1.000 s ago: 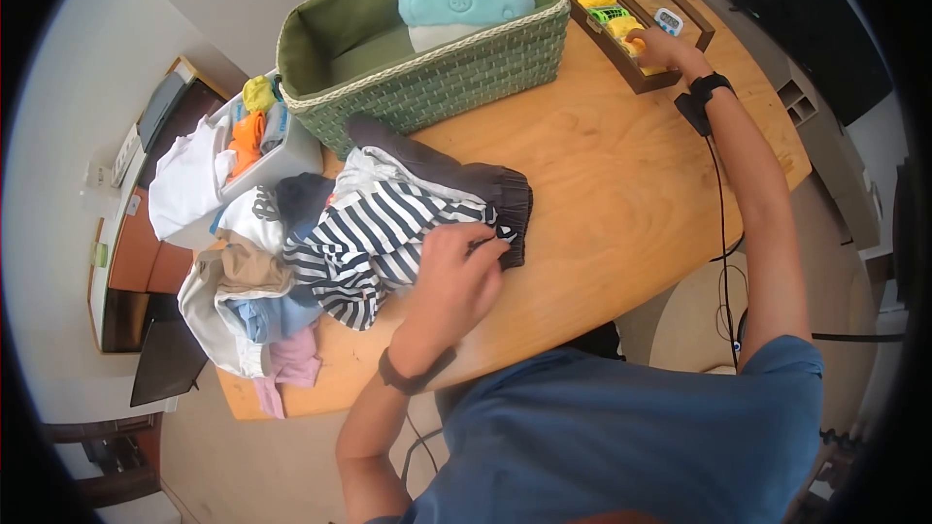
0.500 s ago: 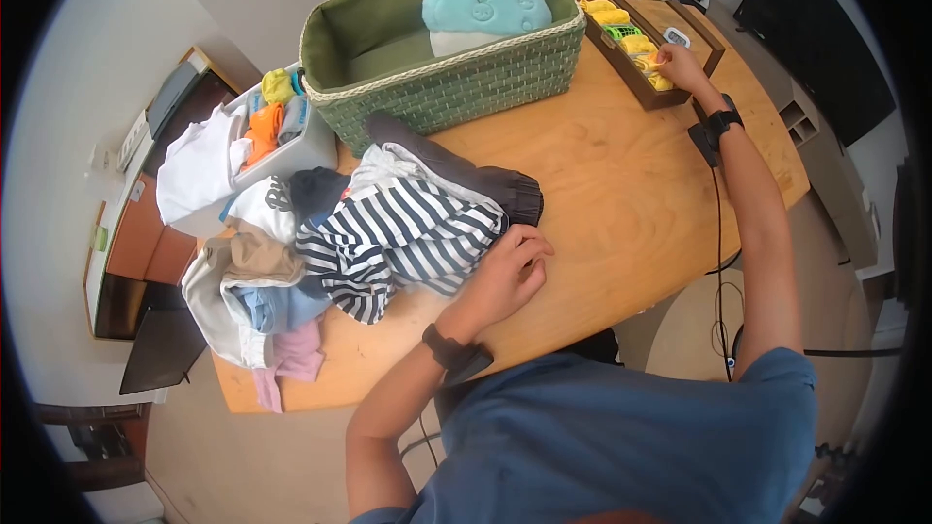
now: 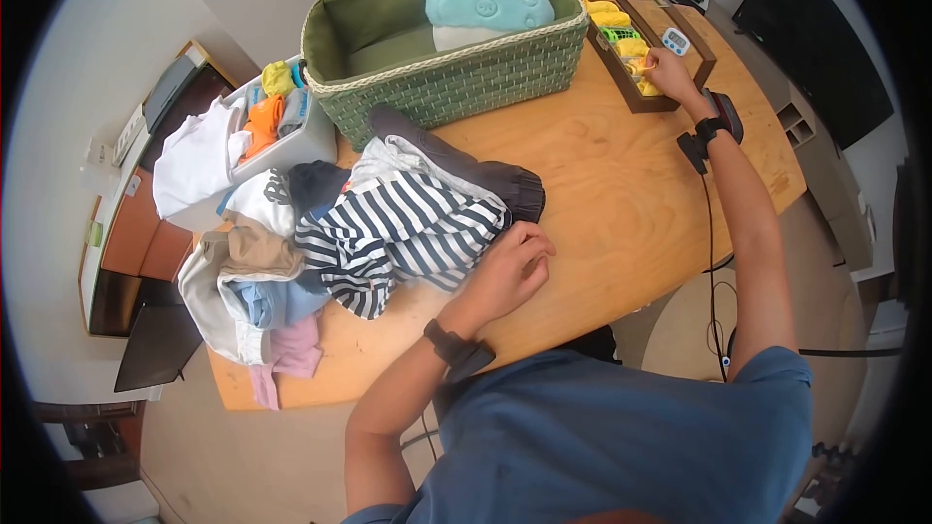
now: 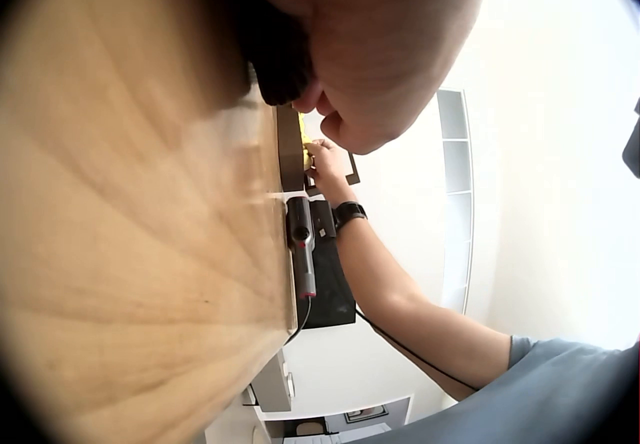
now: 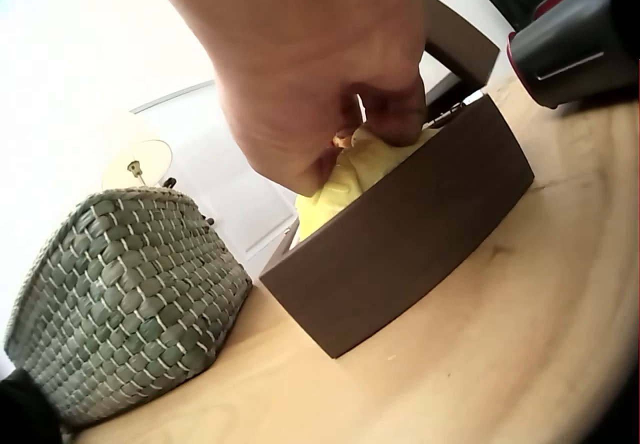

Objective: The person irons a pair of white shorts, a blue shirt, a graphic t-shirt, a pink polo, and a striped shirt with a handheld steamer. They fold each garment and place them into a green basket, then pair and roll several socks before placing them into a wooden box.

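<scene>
In the head view my right hand [image 3: 668,76] reaches into a narrow dark brown wooden box [image 3: 610,60]. Its thumb and fingers pinch a yellow cloth [image 5: 345,179], seen closely in the right wrist view. More folded yellow cloths [image 3: 610,16] lie farther along the box. My left hand [image 3: 510,270] rests at the near edge of a clothes heap, fingers loosely curled and holding nothing. Beside it lie a navy-and-white striped shirt [image 3: 417,228] and dark grey trousers [image 3: 519,189]; the trousers' dark cuff shows next to the hand in the left wrist view.
A green woven basket [image 3: 456,87] holds a blue-and-yellow plush toy [image 3: 490,0]. Left of it stands a white bin [image 3: 282,160] with clothes. Pink, beige and light blue clothes pile up near the left table edge. A timer [image 3: 676,41] sits at the brown box.
My left hand has moved right, off the striped shirt, to the pile's near edge. The right hand stays at the box, its fingers drawing closer together over the yellow cloth.
</scene>
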{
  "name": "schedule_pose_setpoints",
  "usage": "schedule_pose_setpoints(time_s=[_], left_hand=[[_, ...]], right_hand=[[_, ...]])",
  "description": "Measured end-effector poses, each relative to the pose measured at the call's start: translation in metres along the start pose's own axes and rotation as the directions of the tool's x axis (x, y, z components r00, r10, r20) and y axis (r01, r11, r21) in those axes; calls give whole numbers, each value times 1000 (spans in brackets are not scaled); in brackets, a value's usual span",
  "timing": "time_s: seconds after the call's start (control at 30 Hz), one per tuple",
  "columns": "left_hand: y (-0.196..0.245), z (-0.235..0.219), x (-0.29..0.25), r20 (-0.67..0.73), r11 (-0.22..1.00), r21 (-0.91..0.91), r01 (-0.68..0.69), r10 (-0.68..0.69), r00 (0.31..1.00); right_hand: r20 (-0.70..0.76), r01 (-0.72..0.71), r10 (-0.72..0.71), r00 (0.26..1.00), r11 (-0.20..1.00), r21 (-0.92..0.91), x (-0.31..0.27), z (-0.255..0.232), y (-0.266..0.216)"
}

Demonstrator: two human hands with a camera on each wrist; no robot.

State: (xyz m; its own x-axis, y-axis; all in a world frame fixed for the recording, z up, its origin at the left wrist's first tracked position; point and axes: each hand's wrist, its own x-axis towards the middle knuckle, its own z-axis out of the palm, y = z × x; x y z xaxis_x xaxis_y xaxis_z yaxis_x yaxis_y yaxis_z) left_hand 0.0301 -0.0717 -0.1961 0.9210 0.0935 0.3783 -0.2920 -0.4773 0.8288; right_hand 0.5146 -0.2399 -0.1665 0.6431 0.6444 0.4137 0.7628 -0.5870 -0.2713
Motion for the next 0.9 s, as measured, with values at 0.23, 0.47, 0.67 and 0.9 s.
schedule_pose_setpoints(time_s=[0.23, 0.47, 0.67, 0.9], left_hand=[[-3, 1, 0, 5, 1000, 30, -6, 6, 1000], [1, 0, 1, 14, 999, 36, 9, -10, 1000], [1, -2, 0, 14, 1000, 7, 16, -16, 1000], [-1, 0, 0, 25, 1000, 21, 17, -18, 1000]], right_hand=[[46, -252, 248, 968, 957, 146, -12, -3, -12], [117, -147, 166, 979, 978, -150, -17, -13, -40], [-121, -125, 122, 985, 992, -19, -21, 1, -27], [-362, -128, 243, 900, 941, 312, -8, -2, -35]])
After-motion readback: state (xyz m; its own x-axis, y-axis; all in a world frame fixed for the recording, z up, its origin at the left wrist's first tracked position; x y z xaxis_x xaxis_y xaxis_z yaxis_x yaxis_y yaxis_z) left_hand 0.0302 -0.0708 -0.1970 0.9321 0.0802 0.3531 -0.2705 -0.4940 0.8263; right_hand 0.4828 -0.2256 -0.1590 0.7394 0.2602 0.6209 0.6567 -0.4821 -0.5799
